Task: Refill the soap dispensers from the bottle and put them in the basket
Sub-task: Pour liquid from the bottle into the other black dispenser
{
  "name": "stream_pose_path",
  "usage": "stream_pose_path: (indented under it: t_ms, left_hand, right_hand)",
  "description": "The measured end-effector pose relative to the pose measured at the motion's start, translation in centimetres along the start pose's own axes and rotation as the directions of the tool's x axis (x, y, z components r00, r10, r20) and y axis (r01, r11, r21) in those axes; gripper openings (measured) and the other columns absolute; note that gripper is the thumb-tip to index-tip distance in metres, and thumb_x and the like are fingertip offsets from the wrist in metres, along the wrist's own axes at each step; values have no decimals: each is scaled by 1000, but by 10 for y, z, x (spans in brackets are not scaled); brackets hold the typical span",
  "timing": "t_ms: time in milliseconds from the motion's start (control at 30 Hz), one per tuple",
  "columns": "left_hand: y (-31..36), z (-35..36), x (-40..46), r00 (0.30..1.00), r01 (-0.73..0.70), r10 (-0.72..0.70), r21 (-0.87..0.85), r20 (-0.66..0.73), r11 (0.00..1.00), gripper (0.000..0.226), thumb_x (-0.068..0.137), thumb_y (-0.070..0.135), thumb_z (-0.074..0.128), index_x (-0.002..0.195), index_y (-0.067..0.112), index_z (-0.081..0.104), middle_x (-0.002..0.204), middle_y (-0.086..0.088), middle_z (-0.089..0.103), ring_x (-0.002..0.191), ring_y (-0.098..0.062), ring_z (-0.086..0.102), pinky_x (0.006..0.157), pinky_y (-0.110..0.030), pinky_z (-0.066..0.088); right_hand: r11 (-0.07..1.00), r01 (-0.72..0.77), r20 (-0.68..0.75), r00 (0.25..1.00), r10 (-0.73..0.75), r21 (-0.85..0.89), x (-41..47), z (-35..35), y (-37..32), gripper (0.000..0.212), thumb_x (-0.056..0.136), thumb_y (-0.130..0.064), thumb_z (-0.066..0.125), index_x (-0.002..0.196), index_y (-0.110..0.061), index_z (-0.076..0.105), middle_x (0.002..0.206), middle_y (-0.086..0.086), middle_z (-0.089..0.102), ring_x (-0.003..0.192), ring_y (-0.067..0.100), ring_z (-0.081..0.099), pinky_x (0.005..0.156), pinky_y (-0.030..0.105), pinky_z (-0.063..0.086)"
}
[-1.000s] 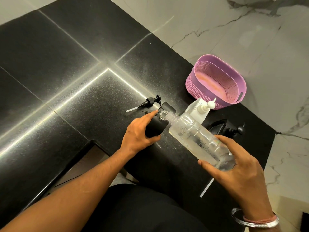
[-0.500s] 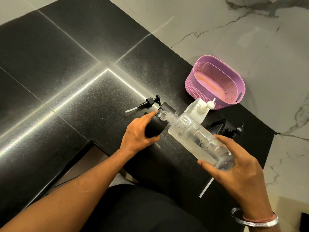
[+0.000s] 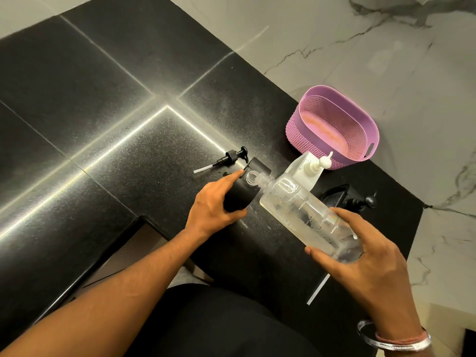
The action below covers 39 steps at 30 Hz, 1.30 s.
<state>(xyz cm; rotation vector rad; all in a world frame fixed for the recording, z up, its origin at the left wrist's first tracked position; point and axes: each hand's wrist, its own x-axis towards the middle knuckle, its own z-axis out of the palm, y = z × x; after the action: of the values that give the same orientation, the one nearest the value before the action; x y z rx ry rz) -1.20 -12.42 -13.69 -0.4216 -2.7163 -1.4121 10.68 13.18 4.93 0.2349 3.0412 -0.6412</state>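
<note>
My left hand [image 3: 215, 206] grips a black square soap dispenser [image 3: 248, 188] standing on the black counter, its pump off and its mouth showing. My right hand [image 3: 360, 256] holds a clear plastic bottle [image 3: 304, 210] tilted down to the left, its neck at the dispenser's mouth. The black pump head [image 3: 231, 157] with its tube lies on the counter just behind. A white pump dispenser [image 3: 307, 168] stands behind the bottle. Another black dispenser [image 3: 347, 198] with its pump on sits to the right, partly hidden. The pink basket [image 3: 371, 130] holds nothing.
The black stone counter [image 3: 116, 112] stretches wide to the left and back. A white marble wall [image 3: 386, 47] rises behind the basket. A recess opens below the counter's front edge [image 3: 123, 243]. A white strip [image 3: 318, 289] lies near my right wrist.
</note>
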Motion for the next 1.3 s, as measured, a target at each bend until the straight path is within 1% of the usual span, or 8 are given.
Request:
stream_pose_path:
  t_ms: [100,367,500,700,867,1067,1300]
  left_hand:
    - [0,0,0,1000,-1,1,-4,3,1000,90,75,35,92,154,26,49,130,5,70,106,-17,63,96,-32,50]
    - [-1,0,0,1000,-7,7,-5,6,1000,91,76,35,92,154,27,48,131,4,70,109,-16,62,98,-30,48]
    - [-1,0,0,1000,-10,10,-7,-1,1000,91,75,33,93,154,26,49,132,4,70,110,-13,60,99,-26,44]
    - [0,-1,0,1000,-13,13,-10,1,1000,90,76,35,92,154,26,49,131,4,69,109,-13,60,98,-28,46]
    - [-2,1,0,1000,3,-3,-9,15,1000,92,75,36,92,155,29,47,136,6,68,113,-14,62,100,-26,45]
    - [-3,1,1,1000,4,-3,-12,25,1000,91,76,36,92,155,29,47,137,7,67,113,-16,64,101,-32,49]
    - [-2,0,0,1000,2,-2,-6,18,1000,90,76,36,91,154,28,48,134,6,68,111,-16,63,99,-30,48]
  right_hand:
    - [1000,0,4,1000,0,-4,0,1,0,86,66,-65,83,141,-30,57,127,-4,68,106,16,66,75,34,65]
    - [1000,-2,11,1000,2,-2,-1,0,0,88,65,-65,82,141,-27,58,127,-1,68,108,17,65,73,36,66]
    - [1000,-5,12,1000,5,-7,-1,1,0,88,66,-65,83,141,-28,57,127,-2,68,108,16,65,73,36,66]
    - [1000,-1,10,1000,1,-5,-1,1,2,88,66,-66,81,141,-26,58,127,-1,68,109,17,66,74,36,66]
    - [1000,-2,2,1000,2,-7,-1,1,0,86,66,-64,84,140,-28,58,126,-4,68,106,13,64,74,35,65]
    - [1000,-1,3,1000,1,-9,-1,0,-2,86,66,-62,85,140,-28,59,125,-6,68,105,11,64,74,32,64]
    - [1000,-1,10,1000,1,-9,-2,0,-2,86,66,-63,85,140,-28,58,126,-5,68,106,13,65,74,34,65]
